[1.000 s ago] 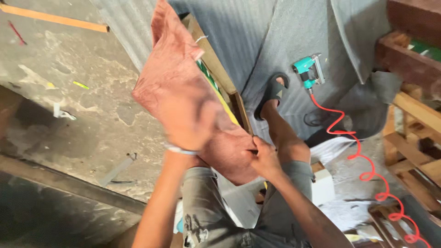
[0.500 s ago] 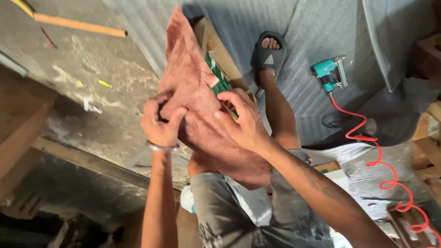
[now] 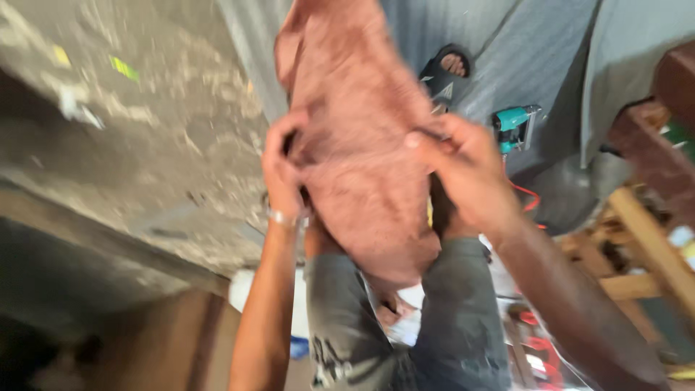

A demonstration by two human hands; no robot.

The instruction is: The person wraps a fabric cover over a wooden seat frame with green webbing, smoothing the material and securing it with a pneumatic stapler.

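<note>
Concrete floor point(image 3: 130, 137) below, reddish-brown cloth point(image 3: 362, 145) pinched between both hands point(image 3: 376, 163).

Soft, even daylight, no hard shadows or glare. Motion blur smears the whole frame, worst on the speckled grey concrete floor point(image 3: 108, 145); lower left corner is dim.

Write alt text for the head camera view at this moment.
Two bare hands grip a reddish-brown cloth and hold it up, the left hand at one edge and the right hand at the other. Beyond it are a sandalled foot, a teal power tool on grey sheeting and a wooden frame.
</note>
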